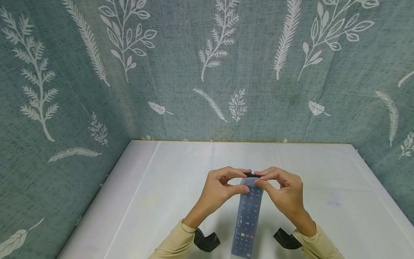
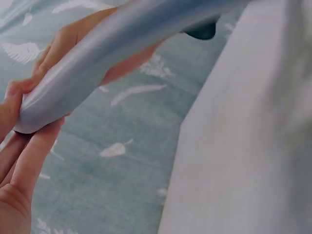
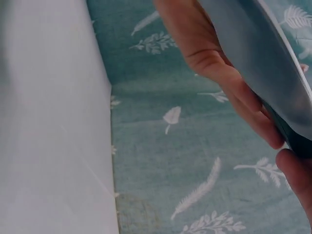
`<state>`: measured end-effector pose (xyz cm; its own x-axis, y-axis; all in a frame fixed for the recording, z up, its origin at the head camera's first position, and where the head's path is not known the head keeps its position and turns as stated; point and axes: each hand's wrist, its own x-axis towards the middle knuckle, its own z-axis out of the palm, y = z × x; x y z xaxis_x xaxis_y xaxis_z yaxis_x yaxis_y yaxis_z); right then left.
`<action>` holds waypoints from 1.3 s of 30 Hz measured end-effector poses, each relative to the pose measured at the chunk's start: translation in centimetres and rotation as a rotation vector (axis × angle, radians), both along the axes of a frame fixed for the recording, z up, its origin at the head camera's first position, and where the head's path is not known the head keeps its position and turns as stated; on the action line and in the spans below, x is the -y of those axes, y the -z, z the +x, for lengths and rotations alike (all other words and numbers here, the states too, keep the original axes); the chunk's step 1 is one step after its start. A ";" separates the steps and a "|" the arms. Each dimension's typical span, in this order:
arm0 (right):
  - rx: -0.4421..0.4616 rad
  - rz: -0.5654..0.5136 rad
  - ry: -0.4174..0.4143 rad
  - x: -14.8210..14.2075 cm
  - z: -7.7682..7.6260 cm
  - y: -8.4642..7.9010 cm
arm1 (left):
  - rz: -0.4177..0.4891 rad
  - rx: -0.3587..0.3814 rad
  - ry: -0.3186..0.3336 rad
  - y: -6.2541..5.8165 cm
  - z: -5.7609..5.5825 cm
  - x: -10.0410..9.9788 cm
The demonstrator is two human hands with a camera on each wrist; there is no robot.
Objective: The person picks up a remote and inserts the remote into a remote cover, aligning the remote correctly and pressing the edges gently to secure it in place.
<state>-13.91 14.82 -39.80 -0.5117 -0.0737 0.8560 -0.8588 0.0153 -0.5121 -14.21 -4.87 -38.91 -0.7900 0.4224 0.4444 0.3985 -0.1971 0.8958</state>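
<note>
A long dark remote control (image 1: 247, 216) with rows of small buttons sits inside a translucent sleeve-like cover (image 2: 63, 87). Its black far end (image 1: 253, 175) shows past the cover's rim. My left hand (image 1: 223, 183) pinches the left corner of that end, thumb on the button face and fingers at the far edge. Opposite it, my right hand (image 1: 284, 190) pinches the right corner the same way. In the right wrist view, the cover (image 3: 263, 63) stops short of the dark tip, with fingertips right at its rim. The remote is held raised, its button face toward the head camera.
Beneath the hands is a white table (image 1: 161, 201). Green fabric with white leaf prints (image 1: 181, 72) rises behind it and along both sides. A black wrist mount (image 1: 207, 241) is on the left wrist, and another black mount (image 1: 287, 239) on the right.
</note>
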 end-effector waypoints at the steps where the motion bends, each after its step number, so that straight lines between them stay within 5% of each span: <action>1: -0.004 -0.016 -0.005 0.1 0.0 0.0 | -0.003 0.004 -0.005 0.0 0.0 0.0; 9: -0.010 -0.072 -0.032 0.5 -0.3 -0.1 | -0.002 -0.040 -0.055 0.0 -0.2 -0.6; 14: 0.062 -0.054 -0.138 0.2 -0.4 -0.2 | 0.018 -0.079 -0.104 0.1 -0.3 -0.7; 20: 0.165 -0.006 -0.203 -0.7 0.1 0.0 | 0.089 -0.018 -0.121 0.2 -0.1 -0.7; 33: 0.354 -0.074 0.056 -0.2 1.8 -0.3 | 0.130 0.233 -0.115 -0.2 0.3 -0.9; 36: 0.379 -0.020 0.077 -0.3 1.8 -0.3 | 0.124 0.223 -0.124 0.0 0.2 -0.9; 39: 0.306 -0.011 -0.004 -0.4 1.5 -0.1 | 0.094 0.132 -0.118 0.3 0.0 -0.9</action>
<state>-12.43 15.22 -39.74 -0.7456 -0.0680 0.6630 -0.6648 0.0058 -0.7470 -14.26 -4.01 -39.18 -0.8855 0.2849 0.3669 0.3042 -0.2414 0.9215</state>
